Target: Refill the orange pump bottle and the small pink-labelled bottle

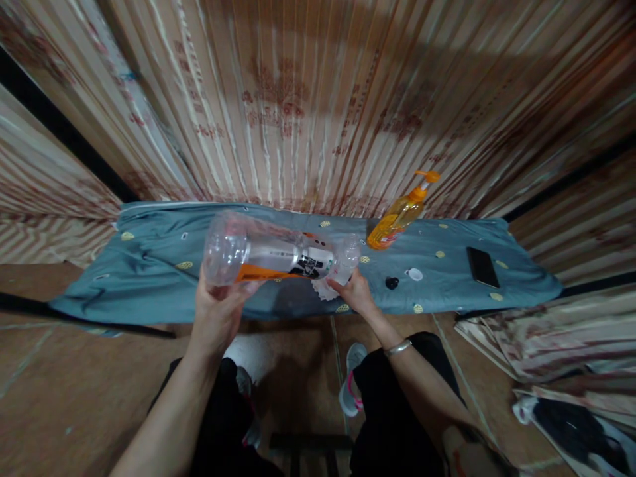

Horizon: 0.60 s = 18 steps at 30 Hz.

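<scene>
A large clear plastic bottle (271, 255) with a silver and orange label lies sideways in the air above the cloth-covered table. Its wide end rests in my left hand (221, 308), whose fingers wrap round it from below. At the narrower, clear right end, my right hand (354, 290) grips with thumb and fingers; the see-through plastic there makes the exact outline hard to read. Just under that end, a pale piece with a scalloped edge (324, 290) is partly covered by the bottle and my right hand.
On the blue patterned cloth (154, 265) to the right stand an orange pump bottle (397, 222), a small black object (392, 283), a white round piece (414, 273) and a black phone-like slab (481, 267). Patterned curtains (298, 119) hang behind; dark bars flank the table.
</scene>
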Each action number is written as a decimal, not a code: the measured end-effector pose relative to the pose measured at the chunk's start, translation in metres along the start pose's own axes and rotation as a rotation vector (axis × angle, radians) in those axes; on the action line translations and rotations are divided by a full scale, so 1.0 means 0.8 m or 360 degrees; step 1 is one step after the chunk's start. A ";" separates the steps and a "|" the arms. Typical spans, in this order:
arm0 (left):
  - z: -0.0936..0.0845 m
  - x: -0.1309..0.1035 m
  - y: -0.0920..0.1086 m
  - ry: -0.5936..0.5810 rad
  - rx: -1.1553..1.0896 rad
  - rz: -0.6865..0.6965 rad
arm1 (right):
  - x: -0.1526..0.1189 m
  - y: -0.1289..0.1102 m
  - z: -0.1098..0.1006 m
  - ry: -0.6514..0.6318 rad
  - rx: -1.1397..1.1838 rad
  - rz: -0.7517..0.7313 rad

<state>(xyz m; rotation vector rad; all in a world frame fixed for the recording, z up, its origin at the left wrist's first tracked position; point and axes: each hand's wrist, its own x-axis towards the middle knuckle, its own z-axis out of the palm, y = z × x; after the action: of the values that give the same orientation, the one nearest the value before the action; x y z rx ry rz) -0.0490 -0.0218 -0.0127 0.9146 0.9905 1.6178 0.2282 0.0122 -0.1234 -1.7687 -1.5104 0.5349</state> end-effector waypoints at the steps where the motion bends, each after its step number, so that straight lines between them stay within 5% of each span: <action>1: 0.002 -0.001 -0.008 -0.0012 -0.0089 -0.0082 | 0.000 0.000 0.000 -0.0001 -0.0010 0.0002; 6: 0.022 -0.002 -0.071 -0.0143 -0.0253 -0.0478 | -0.001 0.000 0.003 -0.0006 -0.0030 -0.0038; 11: 0.044 0.015 -0.136 -0.0050 0.0067 -0.0539 | 0.006 -0.012 0.005 -0.0011 -0.0079 0.0060; 18: 0.034 0.062 -0.157 0.0097 0.0284 -0.0461 | 0.014 -0.010 0.005 0.0003 0.0017 0.0166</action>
<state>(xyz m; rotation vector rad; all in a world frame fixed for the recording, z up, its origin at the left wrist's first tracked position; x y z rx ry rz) 0.0091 0.0527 -0.1128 0.8012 1.2639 1.3356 0.2224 0.0240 -0.1187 -1.8469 -1.4172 0.5916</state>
